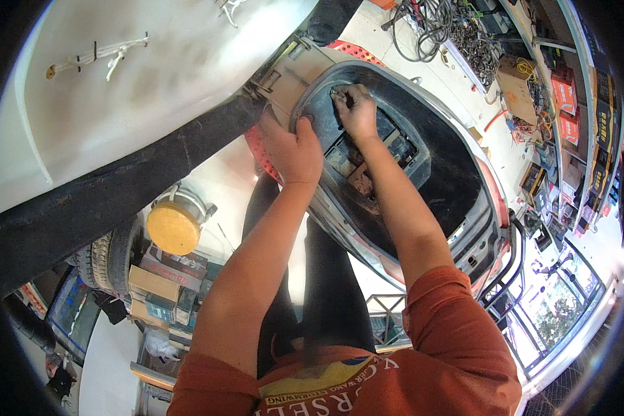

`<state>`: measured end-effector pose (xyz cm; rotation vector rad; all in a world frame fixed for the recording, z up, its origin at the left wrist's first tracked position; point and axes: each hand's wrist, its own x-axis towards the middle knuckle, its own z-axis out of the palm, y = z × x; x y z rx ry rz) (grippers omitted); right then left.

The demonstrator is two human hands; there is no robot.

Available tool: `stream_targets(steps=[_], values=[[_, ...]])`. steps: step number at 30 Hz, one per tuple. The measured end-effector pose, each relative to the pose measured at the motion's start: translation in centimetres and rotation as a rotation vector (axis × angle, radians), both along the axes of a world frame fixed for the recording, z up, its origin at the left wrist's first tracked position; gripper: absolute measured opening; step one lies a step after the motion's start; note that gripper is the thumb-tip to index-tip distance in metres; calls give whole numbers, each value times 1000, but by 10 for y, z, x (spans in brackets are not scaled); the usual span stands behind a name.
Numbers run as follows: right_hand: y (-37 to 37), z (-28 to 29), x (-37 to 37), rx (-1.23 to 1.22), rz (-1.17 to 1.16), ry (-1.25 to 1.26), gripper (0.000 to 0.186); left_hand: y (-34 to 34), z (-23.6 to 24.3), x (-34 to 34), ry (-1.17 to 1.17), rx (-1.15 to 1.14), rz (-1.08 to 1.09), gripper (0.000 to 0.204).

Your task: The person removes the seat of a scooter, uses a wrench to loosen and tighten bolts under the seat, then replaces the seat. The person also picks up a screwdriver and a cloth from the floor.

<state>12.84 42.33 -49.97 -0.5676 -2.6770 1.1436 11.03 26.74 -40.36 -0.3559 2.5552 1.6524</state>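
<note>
In front of me is a black plastic under-seat tub (457, 191) of what looks like a scooter, with a pale outer body around it. A cut-out in its floor shows dusty, brown and dark parts (359, 173) below. My right hand (356, 111) is inside the tub near its far end, fingers curled into a pinch against the wall; what they hold, if anything, is too dark to make out. My left hand (292, 149) lies along the tub's left rim with fingers stretched out and thumb apart. Nothing shows in it.
A large white panel with a black padded beam (132, 177) crosses the upper left. A round wooden-topped stool (173, 228), tyres (100, 260) and cardboard boxes (170, 270) stand at left. Black cables (426, 31) lie on the floor at upper right, near loaded shelves (593, 139).
</note>
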Motion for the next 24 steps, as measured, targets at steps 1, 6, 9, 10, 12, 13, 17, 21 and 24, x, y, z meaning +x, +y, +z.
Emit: stream_targets(steps=[1, 6, 9, 10, 12, 13, 17, 21, 24], values=[[-1, -1, 0, 10, -4, 20, 14, 0, 1, 0, -10, 6, 5, 61], [-1, -5, -1, -49, -35, 8, 16, -1, -4, -1, 36, -18, -3, 62], [-2, -6, -1, 24, -48, -14, 16, 0, -1, 1, 8, 6, 5, 62], [-3, -6, -1, 42, -48, -18, 15, 1, 1, 0, -18, 19, 9, 63], [-2, -4, 0, -56, -37, 2, 16, 1, -2, 0, 11, -7, 7, 61], [-2, -3, 1, -106, -29, 10, 16, 0, -3, 0, 24, -20, 8, 61], [-4, -6, -1, 42, -63, 12, 15, 1, 0, 0, 2, -1, 10, 57], [-4, -3, 0, -46, -55, 10, 16, 0, 3, -1, -18, 3, 9, 55], [-4, -4, -2, 15, -59, -29, 17, 1, 1, -2, 12, 27, 23, 54]])
